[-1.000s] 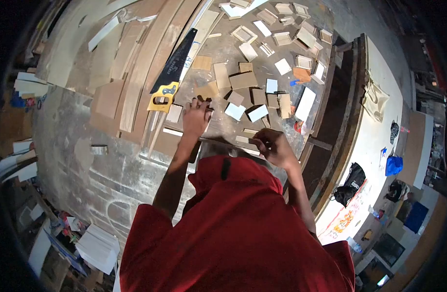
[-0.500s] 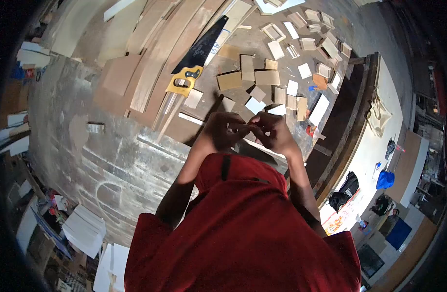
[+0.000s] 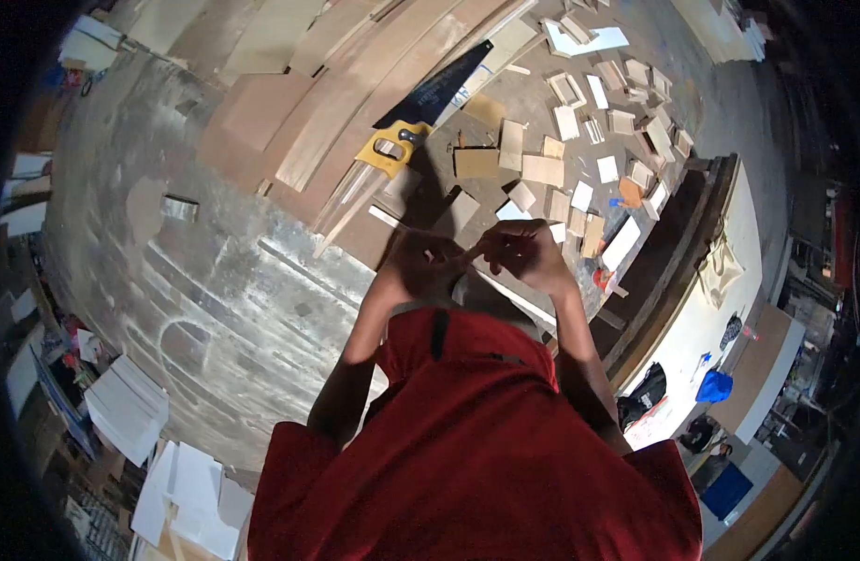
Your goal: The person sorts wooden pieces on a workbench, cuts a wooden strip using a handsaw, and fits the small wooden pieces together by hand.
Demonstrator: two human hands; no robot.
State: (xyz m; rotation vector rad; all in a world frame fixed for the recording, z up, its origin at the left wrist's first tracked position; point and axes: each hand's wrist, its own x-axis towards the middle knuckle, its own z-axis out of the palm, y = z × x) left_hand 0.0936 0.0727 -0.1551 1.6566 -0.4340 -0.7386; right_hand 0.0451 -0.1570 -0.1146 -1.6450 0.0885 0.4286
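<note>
Close to my waist, my left hand and my right hand meet at the fingertips. Both have their fingers curled in a pinch, and whatever is between them is too small and dark to make out. Beyond them lies a handsaw with a yellow handle and black blade, resting on long wooden boards. Small wooden blocks and pieces, among them a brown block and a flat piece, lie scattered on the work surface past my hands.
Several small wooden frames, one of them pale, lie farther off. A metal ring rests at the left. At the right, a white-topped table holds a cloth bag and a blue item. White boards stand at the lower left.
The view has shifted, so the saw and wood pieces appear farther right. My hands remain together at the fingertips, with the right hand's fingers slightly more extended.
</note>
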